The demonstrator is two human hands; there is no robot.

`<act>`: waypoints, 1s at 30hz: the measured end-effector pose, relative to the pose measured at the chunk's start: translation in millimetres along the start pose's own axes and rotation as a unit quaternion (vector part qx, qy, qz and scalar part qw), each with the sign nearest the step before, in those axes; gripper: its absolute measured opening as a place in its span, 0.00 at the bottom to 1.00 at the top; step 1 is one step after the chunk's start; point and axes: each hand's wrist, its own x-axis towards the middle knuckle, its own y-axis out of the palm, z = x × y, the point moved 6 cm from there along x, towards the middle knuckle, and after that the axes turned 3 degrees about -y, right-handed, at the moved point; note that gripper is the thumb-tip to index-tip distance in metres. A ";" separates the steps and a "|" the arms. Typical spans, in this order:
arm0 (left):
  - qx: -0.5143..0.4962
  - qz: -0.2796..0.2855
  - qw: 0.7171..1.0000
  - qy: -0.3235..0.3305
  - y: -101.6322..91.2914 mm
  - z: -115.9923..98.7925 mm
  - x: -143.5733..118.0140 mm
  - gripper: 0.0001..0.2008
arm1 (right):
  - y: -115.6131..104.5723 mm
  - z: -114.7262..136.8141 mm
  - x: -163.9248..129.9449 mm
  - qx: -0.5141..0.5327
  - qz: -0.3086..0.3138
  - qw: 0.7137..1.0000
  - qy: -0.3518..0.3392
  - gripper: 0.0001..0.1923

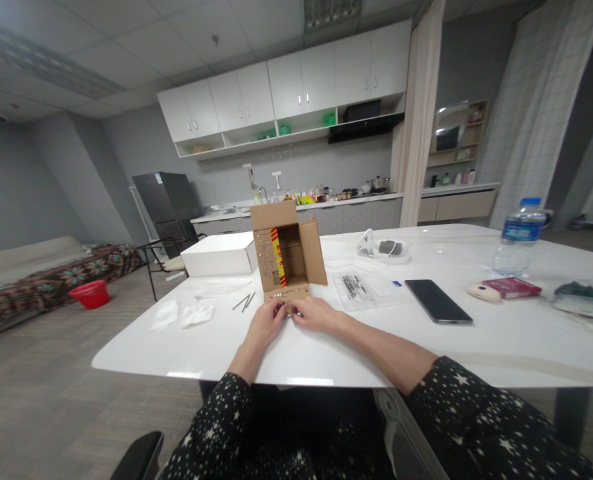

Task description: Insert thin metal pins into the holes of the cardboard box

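At table's near edge: left hand (265, 325) and right hand (314, 313), fingertips drawn together, pinching something small and metallic, too small to identify, right against the lowered front flap of a cardboard box (287, 257). Box lying on its side, mouth facing the hands, flaps spread wide, perforated inner panels with rows of small holes, a red-and-yellow strip on the left panel; interior dark, contents not discernible. Bare white table (326, 360) between wrists and rim, open space to either side of the forearms. Left of the box: white carton (219, 255), closed; two thin metal pins (244, 302); crumpled white wrappers (186, 315). Right of the box: clear plastic bag (356, 291) holding small dark parts, then a black phone (438, 301), well apart. Far right: water bottle (518, 237), upright, capped, near the far edge.
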 end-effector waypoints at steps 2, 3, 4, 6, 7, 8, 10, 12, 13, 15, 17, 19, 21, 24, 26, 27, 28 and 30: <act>-0.001 0.002 1.000 0.001 0.7 0.5 0.1 0.10 | -0.2 0.2 -0.3 0.000 0.002 1.000 0.003 0.16; -0.001 0.003 1.000 0.001 0.9 0.7 0.0 0.10 | -0.2 0.2 -0.4 0.000 0.003 1.000 0.004 0.16; 0.000 0.005 1.000 0.002 1.1 0.8 0.0 0.10 | -0.2 0.1 -0.5 0.001 0.005 1.000 0.006 0.16; 0.002 0.008 1.000 0.003 1.3 0.5 -0.2 0.10 | -0.5 0.0 -0.5 0.001 0.005 1.000 0.007 0.16; 0.002 0.008 1.000 0.003 1.3 0.2 -0.3 0.10 | -0.8 0.1 -0.5 0.002 0.003 1.000 0.007 0.16; 0.002 0.009 1.000 0.003 1.3 0.1 -0.3 0.10 | -1.1 0.3 -0.6 0.002 0.002 1.000 0.005 0.16; 0.000 0.009 1.000 0.002 1.2 -0.1 -0.3 0.10 | -1.8 0.9 -0.8 0.001 0.001 1.000 0.003 0.16; 0.000 0.007 1.000 0.002 1.4 0.1 -0.1 0.10 | -1.9 1.2 -1.2 0.000 0.005 1.000 0.006 0.16; 0.000 0.007 1.000 0.003 1.6 0.3 0.0 0.10 | -1.9 1.2 -1.3 0.000 0.007 1.000 0.009 0.16; 0.003 0.008 1.000 0.003 2.1 0.6 0.3 0.10 | -2.0 1.3 -1.6 -0.002 0.010 1.000 0.012 0.16; 0.005 0.010 1.000 0.002 2.3 0.7 0.3 0.10 | -2.4 1.6 -1.7 -0.002 0.009 1.000 0.011 0.16; 0.005 0.009 1.000 0.002 1.9 0.3 0.2 0.10 | -2.7 1.6 -1.7 0.000 0.008 1.000 0.009 0.16; 0.004 0.007 1.000 0.002 1.4 -0.4 0.0 0.10 | -2.7 1.2 -1.5 0.003 0.007 1.000 0.009 0.16; 0.006 0.007 1.000 0.000 1.1 -0.7 -0.3 0.10 | -2.4 0.9 -1.2 0.003 0.008 1.000 0.008 0.16; 0.007 0.010 1.000 -0.001 1.4 -0.7 -0.3 0.10 | -2.0 0.8 -1.1 0.000 0.009 1.000 0.008 0.16; 0.007 0.011 1.000 -0.002 1.5 -0.8 -0.4 0.10 | -1.9 0.8 -1.1 -0.001 0.009 1.000 0.008 0.16; 0.006 0.012 1.000 -0.002 1.5 -0.9 -0.4 0.10 | -1.8 0.7 -1.2 -0.003 0.007 1.000 0.008 0.16; 0.005 0.014 1.000 -0.002 1.4 -1.4 -0.4 0.10 | -1.8 0.7 -1.2 -0.005 0.003 1.000 0.006 0.16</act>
